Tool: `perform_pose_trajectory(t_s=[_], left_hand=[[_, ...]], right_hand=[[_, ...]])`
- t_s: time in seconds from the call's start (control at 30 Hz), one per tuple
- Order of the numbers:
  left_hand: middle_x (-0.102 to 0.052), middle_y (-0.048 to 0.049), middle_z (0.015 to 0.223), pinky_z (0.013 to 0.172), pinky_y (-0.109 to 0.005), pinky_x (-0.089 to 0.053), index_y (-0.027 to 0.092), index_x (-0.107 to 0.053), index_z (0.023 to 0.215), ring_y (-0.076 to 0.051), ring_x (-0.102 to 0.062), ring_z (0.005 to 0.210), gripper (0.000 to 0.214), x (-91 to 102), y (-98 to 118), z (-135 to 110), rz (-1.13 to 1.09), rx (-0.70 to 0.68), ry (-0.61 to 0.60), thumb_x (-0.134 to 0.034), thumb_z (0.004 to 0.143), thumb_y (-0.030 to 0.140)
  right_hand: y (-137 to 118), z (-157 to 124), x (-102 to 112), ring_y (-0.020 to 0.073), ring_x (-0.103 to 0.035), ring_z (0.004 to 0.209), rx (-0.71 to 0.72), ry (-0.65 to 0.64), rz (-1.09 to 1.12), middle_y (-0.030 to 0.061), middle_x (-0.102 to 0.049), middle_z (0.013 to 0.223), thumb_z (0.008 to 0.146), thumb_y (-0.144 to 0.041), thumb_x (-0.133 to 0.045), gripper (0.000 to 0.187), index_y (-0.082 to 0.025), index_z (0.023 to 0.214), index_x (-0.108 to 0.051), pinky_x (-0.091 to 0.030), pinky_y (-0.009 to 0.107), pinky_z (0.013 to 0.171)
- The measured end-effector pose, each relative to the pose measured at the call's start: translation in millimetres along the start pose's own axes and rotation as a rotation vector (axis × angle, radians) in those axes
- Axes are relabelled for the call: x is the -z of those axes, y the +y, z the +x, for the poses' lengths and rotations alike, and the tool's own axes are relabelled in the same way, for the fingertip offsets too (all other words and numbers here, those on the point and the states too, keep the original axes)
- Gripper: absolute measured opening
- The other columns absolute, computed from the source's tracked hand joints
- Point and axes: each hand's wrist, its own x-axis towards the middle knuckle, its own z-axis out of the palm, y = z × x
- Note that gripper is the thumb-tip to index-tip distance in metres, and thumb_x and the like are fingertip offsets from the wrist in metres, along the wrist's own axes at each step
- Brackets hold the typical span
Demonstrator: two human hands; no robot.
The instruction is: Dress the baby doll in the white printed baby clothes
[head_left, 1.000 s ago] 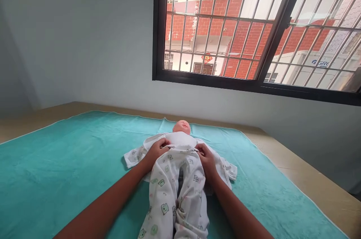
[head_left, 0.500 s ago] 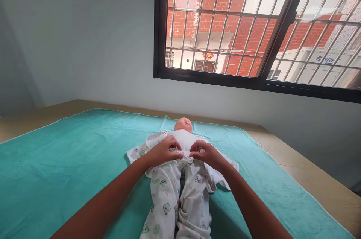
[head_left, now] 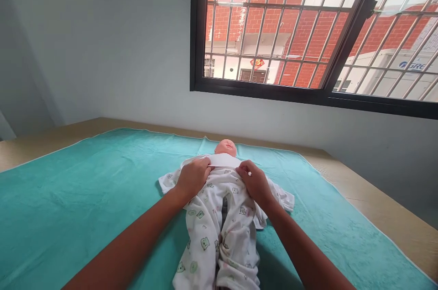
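White printed trousers [head_left: 204, 226] clothe the doll [head_left: 226, 147]; fingers [head_left: 245, 166] pinch the waistband [head_left: 225, 171].

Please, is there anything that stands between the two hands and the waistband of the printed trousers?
Nothing visible does. The left hand and right hand touch the waistband of the printed trousers directly, one at each side. The white cloth on the doll lies just beyond it, not between.

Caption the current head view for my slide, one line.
Left hand and right hand hold the waist of printed white pants on a doll lying face-up on turquoise cloth.
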Motion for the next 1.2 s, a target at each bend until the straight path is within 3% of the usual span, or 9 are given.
perform_pose_trajectory(t_s=[0.1,0.2,0.37,0.43,0.63,0.73,0.87,0.97,1.2], left_hand=[[-0.063,-0.0041,0.085,0.076,-0.030,-0.038,0.022,-0.056,0.080,-0.021,-0.054,0.084,0.015,2.3,5,3,-0.070,0.012,0.021,-0.047,0.089,0.030],[-0.060,0.0016,0.072,0.064,-0.027,-0.038,0.021,-0.056,0.082,-0.016,-0.050,0.066,0.024,1.8,3,7,-0.256,0.087,-0.028,-0.043,0.091,0.039],[-0.056,0.0028,0.068,0.059,-0.026,-0.035,0.020,-0.055,0.068,-0.014,-0.048,0.064,0.026,2.6,-14,10,-0.337,0.114,-0.130,-0.056,0.082,0.042],[-0.057,0.0021,0.069,0.062,-0.027,-0.035,0.020,-0.055,0.067,-0.015,-0.049,0.068,0.024,2.8,-17,9,-0.313,0.096,-0.142,-0.058,0.080,0.040],[-0.059,0.0007,0.074,0.071,-0.030,-0.032,0.021,-0.053,0.078,-0.018,-0.049,0.073,0.017,-6.8,-17,4,-0.276,0.117,-0.123,-0.052,0.087,0.035],[-0.057,-0.0002,0.072,0.067,-0.030,-0.029,0.021,-0.051,0.074,-0.018,-0.046,0.070,0.020,-7.4,-20,6,-0.291,0.161,-0.178,-0.055,0.086,0.037],[-0.055,-0.0007,0.066,0.061,-0.029,-0.030,0.019,-0.051,0.066,-0.017,-0.045,0.063,0.032,3.7,-27,10,-0.388,0.232,-0.345,-0.062,0.081,0.045],[-0.057,-0.0016,0.069,0.059,-0.028,-0.037,0.017,-0.056,0.072,-0.016,-0.050,0.063,0.037,13.4,-33,10,-0.548,0.308,-0.484,-0.062,0.079,0.053],[-0.066,-0.0072,0.093,0.071,-0.028,-0.049,0.016,-0.065,0.096,-0.016,-0.060,0.077,0.038,11.9,-44,8,-1.049,0.437,-0.566,-0.064,0.082,0.052]], right_hand=[[-5,3,5,0.0150,-0.052,0.074,-0.093,-0.028,0.214,0.0012,-0.062,0.078,0.080,-0.047,-0.060,0.028,-0.019,0.081,-0.057,-0.041,0.026,0.069],[-6,4,13,0.0132,-0.053,0.067,-0.187,-0.168,0.349,0.0003,-0.064,0.077,0.082,-0.053,-0.057,0.035,-0.019,0.093,-0.060,-0.042,0.025,0.063],[12,5,26,0.0136,-0.055,0.070,-0.192,-0.335,0.203,0.0029,-0.067,0.082,0.076,-0.055,-0.065,0.040,-0.016,0.086,-0.069,-0.039,0.023,0.061],[22,5,26,0.0135,-0.053,0.068,-0.151,-0.315,0.128,0.0027,-0.065,0.077,0.075,-0.056,-0.066,0.040,-0.016,0.079,-0.069,-0.038,0.023,0.060],[37,-6,1,0.0145,-0.047,0.072,-0.089,-0.040,0.055,0.0009,-0.060,0.078,0.082,-0.055,-0.058,0.036,-0.019,0.081,-0.059,-0.037,0.026,0.067],[38,-8,-3,0.0145,-0.044,0.072,-0.080,0.000,0.066,-0.0002,-0.057,0.077,0.082,-0.055,-0.059,0.035,-0.020,0.079,-0.057,-0.035,0.027,0.069],[41,-4,8,0.0132,-0.039,0.068,-0.154,-0.087,0.161,-0.0010,-0.052,0.068,0.073,-0.056,-0.069,0.040,-0.018,0.067,-0.055,-0.030,0.025,0.063],[44,-3,17,0.0113,-0.038,0.063,-0.222,-0.169,0.292,-0.0018,-0.048,0.066,0.073,-0.058,-0.069,0.044,-0.018,0.067,-0.054,-0.029,0.024,0.058],[49,-5,22,0.0097,-0.039,0.061,-0.302,-0.241,0.571,-0.0027,-0.046,0.071,0.078,-0.064,-0.059,0.046,-0.021,0.078,-0.043,-0.034,0.022,0.059]])
